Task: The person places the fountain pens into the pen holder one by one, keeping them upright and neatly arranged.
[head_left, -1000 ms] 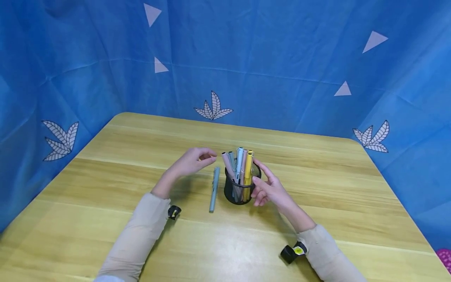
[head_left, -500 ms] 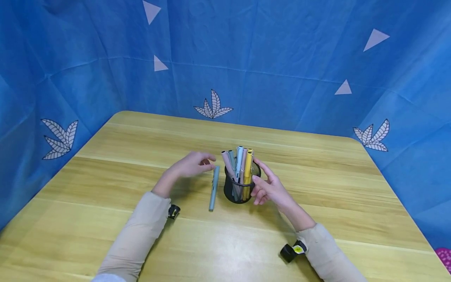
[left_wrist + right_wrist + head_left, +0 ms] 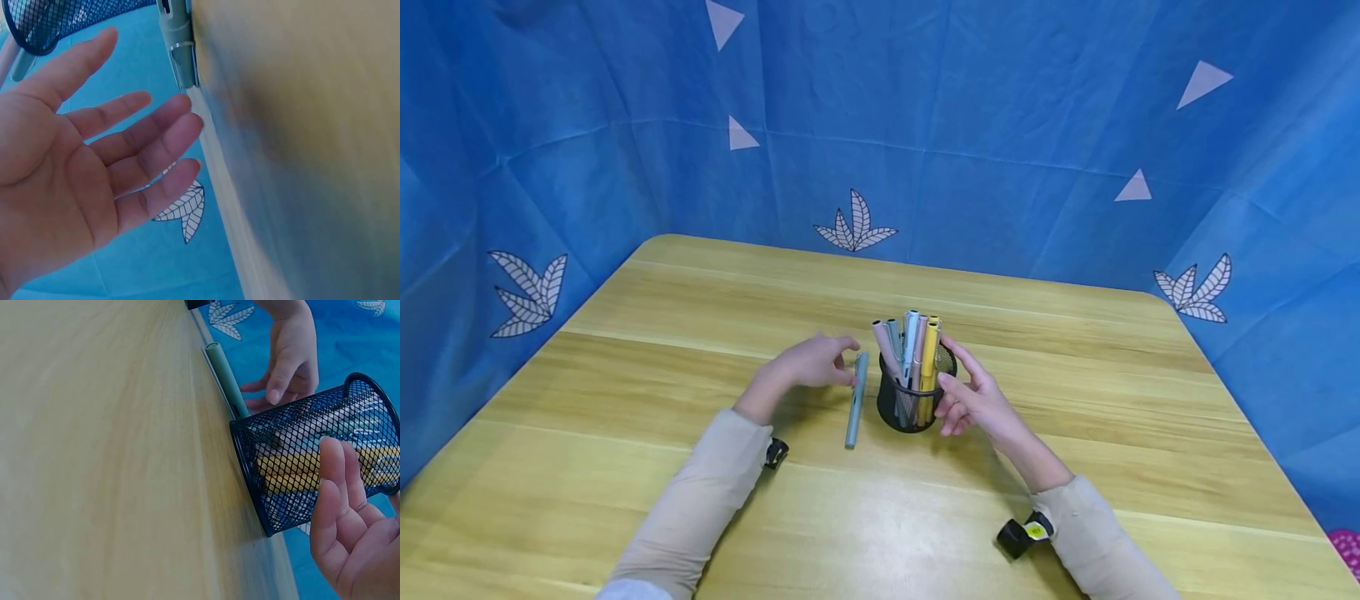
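A grey-green pen (image 3: 856,408) lies on the table just left of a black mesh pen holder (image 3: 891,410). Upright in the holder stand several pens, among them a yellow pen (image 3: 928,358) and a light blue pen (image 3: 910,342). My left hand (image 3: 812,362) hovers over the pen's far end; in the left wrist view its relaxed fingers are apart from the pen (image 3: 181,53). My right hand (image 3: 983,407) holds the holder's right side between thumb and index finger. Its other fingers curl beside the mesh in the right wrist view, where the holder (image 3: 294,434) appears sideways.
The wood-grain table (image 3: 700,500) spreads out around the holder. Behind it hangs a blue cloth (image 3: 985,125) with white triangles and leaf prints. A black wrist device (image 3: 1018,537) sits by the right sleeve, and something pink (image 3: 1343,546) shows at the right edge.
My left hand has come down and nearer, from beyond the pen's far end to beside it. The right hand, the holder and the pen have stayed in place.
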Available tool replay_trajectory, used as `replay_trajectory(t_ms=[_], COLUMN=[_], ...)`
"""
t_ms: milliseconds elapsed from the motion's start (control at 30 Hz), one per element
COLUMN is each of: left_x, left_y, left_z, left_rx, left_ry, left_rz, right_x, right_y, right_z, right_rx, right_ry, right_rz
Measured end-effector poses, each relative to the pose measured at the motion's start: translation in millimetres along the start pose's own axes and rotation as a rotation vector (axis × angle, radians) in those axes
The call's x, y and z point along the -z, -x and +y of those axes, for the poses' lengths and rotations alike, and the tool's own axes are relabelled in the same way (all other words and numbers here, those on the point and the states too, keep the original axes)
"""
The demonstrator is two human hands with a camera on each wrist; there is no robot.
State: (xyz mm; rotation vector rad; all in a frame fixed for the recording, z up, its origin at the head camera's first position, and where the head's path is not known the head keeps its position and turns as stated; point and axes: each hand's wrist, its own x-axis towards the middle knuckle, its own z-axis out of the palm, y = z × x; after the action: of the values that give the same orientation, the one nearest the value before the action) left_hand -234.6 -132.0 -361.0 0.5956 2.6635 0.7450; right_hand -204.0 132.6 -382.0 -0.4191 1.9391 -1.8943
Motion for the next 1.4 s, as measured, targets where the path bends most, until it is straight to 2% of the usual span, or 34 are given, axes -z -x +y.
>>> replay_trajectory(t_ms=[133, 300, 500, 833, 967, 1067, 1267, 1400], left_x=[0.1, 0.5, -1.5, -3.2, -2.0, -1.0, 0.9, 0.9], left_y=[1.7, 3.6, 2.4, -2.8, -4.9, -6.0, -9.8, -12.7], left_z=[3.2, 2.3, 2.5, 6.8, 5.4, 3.4, 0.1, -1.5], left_rx=[0.05, 0.094, 0.11, 0.157, 0.185, 0.212, 0.228, 0.239], left_ry=[-0.008, -0.008, -0.002, -0.082, -0.048, 0.012, 0.044, 0.044], left_rz=[-0.051, -0.067, -0.094, -0.155, -0.194, -0.232, -0.284, -0.293], right_x=[0, 0, 0, 0, 1, 1, 1, 0], right_y=[0, 0, 1, 0, -1, -1, -1, 0], right_z=[-1, 0, 2, 4, 3, 3, 3, 3], right_rx=[0.007, 0.007, 0.011, 0.015, 0.015, 0.016, 0.017, 0.017], right_ry=[-0.001, 0.004, -0.004, -0.004, -0.001, -0.004, -0.011, -0.011], right_rz=[-0.003, -0.006, -0.011, -0.016, -0.013, -0.014, -0.018, -0.014])
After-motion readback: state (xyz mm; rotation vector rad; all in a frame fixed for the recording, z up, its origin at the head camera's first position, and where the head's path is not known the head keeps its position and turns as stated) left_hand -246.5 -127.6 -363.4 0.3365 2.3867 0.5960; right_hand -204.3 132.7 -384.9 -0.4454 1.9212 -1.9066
